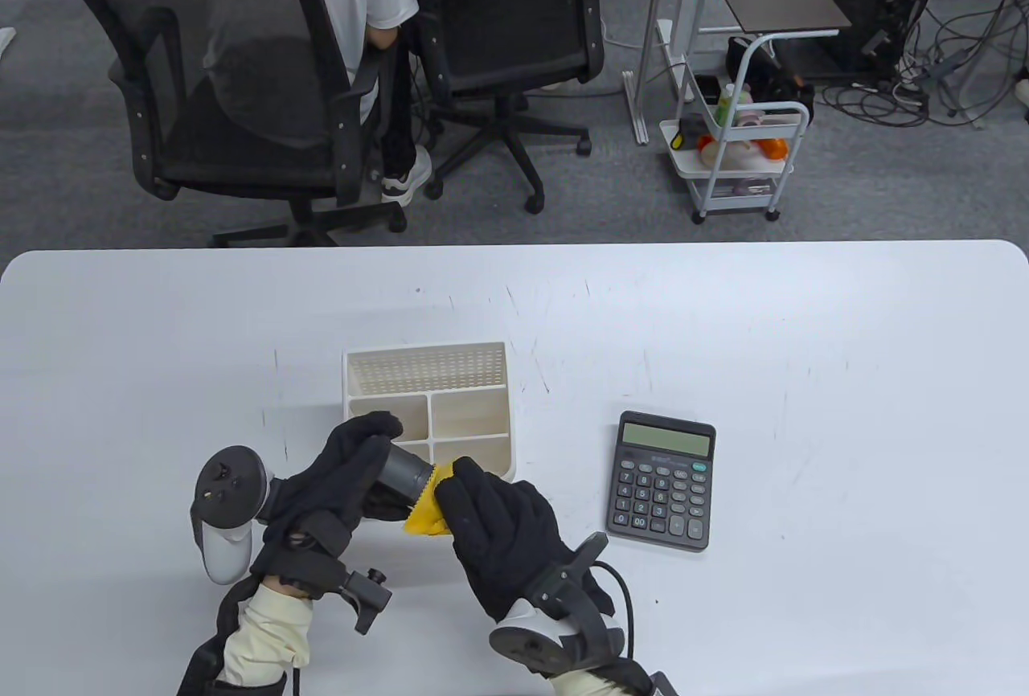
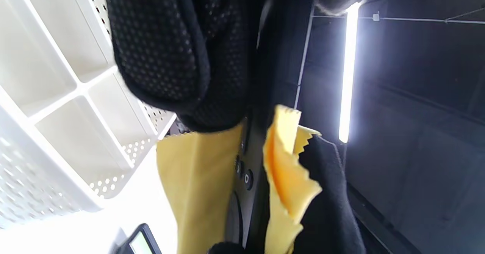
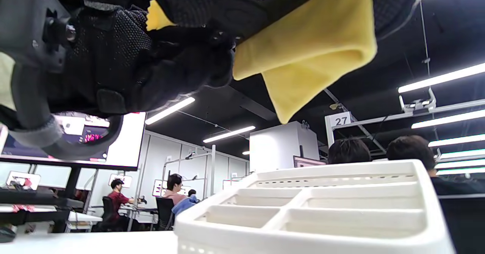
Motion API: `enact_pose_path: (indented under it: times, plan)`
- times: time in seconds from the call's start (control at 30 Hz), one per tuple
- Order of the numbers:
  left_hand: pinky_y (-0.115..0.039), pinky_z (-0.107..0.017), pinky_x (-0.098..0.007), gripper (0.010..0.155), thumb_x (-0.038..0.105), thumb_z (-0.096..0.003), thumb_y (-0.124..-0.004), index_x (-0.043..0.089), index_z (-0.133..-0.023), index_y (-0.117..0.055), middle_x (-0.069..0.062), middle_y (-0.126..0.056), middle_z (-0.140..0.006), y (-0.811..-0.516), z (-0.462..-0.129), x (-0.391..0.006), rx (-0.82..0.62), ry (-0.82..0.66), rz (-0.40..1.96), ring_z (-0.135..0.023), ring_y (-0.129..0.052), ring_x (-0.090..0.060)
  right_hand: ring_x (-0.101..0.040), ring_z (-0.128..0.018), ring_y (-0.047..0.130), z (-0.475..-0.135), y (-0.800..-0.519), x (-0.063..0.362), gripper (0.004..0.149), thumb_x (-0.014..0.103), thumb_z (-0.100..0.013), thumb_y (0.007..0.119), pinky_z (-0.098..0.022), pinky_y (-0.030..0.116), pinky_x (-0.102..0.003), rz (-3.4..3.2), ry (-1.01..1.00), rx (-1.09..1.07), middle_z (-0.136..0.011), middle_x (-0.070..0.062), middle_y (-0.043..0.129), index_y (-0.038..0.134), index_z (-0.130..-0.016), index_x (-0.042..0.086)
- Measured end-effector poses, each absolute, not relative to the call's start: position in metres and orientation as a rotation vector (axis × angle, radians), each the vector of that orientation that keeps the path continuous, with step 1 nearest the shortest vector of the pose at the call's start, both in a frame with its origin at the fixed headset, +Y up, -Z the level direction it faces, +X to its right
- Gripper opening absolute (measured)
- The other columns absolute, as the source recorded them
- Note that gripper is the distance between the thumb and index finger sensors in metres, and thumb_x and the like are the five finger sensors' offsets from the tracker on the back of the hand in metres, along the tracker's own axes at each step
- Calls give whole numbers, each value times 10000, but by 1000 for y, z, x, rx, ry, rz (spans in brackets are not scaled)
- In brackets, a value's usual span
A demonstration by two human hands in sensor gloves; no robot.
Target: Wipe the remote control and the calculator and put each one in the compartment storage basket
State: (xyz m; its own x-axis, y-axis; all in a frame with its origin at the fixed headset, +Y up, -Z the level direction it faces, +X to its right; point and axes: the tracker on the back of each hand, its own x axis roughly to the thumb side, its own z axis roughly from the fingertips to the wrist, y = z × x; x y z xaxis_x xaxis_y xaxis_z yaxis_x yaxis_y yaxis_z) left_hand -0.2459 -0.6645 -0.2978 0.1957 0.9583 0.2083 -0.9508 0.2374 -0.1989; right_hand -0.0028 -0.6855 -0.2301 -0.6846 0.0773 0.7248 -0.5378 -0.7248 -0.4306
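Note:
My left hand grips a dark grey remote control, held in the air just in front of the white compartment storage basket. My right hand pinches a yellow cloth and presses it against the remote's lower end. In the left wrist view the remote shows its buttons between folds of the cloth. The right wrist view has the cloth hanging above the basket. A black calculator lies flat on the table, right of the basket.
The basket's compartments hold nothing I can see. Beyond the table's far edge stand office chairs with a seated person, and a small white cart.

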Motion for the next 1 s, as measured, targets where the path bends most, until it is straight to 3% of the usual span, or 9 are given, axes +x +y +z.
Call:
enact_pose_path:
  times: [0.1,0.23,0.33,0.47,0.7,0.87,1.0]
  plan:
    - [-974,-458,-325,607,603,-567,-687,248,-1038,-547,-98,-865,-941,-665,-300,-246,-56,-379,1374,-676,-1089,-230,-463,-804,838,-235,-685,-1,604,204,-577,653,-542,699,-652,2292,-753,925,-1097,-291,606,437,-1103,0]
    - [-981,-437,-310,663,643,-514,-748,263,-1017,-544,-44,-879,-895,-661,-299,-248,-10,-370,1289,-638,-1100,-198,-480,-825,795,-242,-689,2,598,192,-585,639,-554,668,-662,2094,-497,856,-1110,-285,577,424,-1111,7]
    - [-975,-440,-321,624,655,-503,-767,409,-1022,-522,-51,-876,-890,-660,-299,-249,-17,-398,1297,-637,-1095,-203,-475,-827,799,-244,-689,4,595,196,-586,639,-557,670,-657,2062,-473,850,-1109,-279,589,433,-1114,15]
    - [-992,-410,-304,526,664,-490,-769,404,-935,-666,-61,-928,-829,-658,-298,-252,55,-381,1230,-598,-1117,-176,-451,-814,830,-243,-689,6,579,206,-584,654,-555,683,-644,2104,-564,848,-1081,-255,662,473,-1108,36]
    - [-1018,-349,-287,508,655,-491,-767,343,-888,-711,-71,-968,-767,-659,-294,-241,57,-308,1147,-522,-1151,-160,-377,-776,875,-230,-684,-1,568,199,-568,696,-546,714,-597,2322,-899,981,-1050,-230,717,502,-1096,125]
    - [-1025,-328,-282,518,653,-489,-764,312,-877,-717,-66,-981,-747,-661,-293,-229,43,-325,1050,-499,-1161,-154,-378,-785,864,-227,-685,-10,589,209,-570,693,-554,706,-596,2407,-908,994,-1069,-248,675,458,-1103,119]
    - [-1028,-328,-282,523,643,-494,-765,297,-884,-716,-72,-983,-746,-660,-293,-233,76,-289,1102,-500,-1164,-157,-374,-779,870,-229,-683,-7,590,215,-571,693,-553,709,-592,2414,-916,984,-1081,-249,657,457,-1107,135]
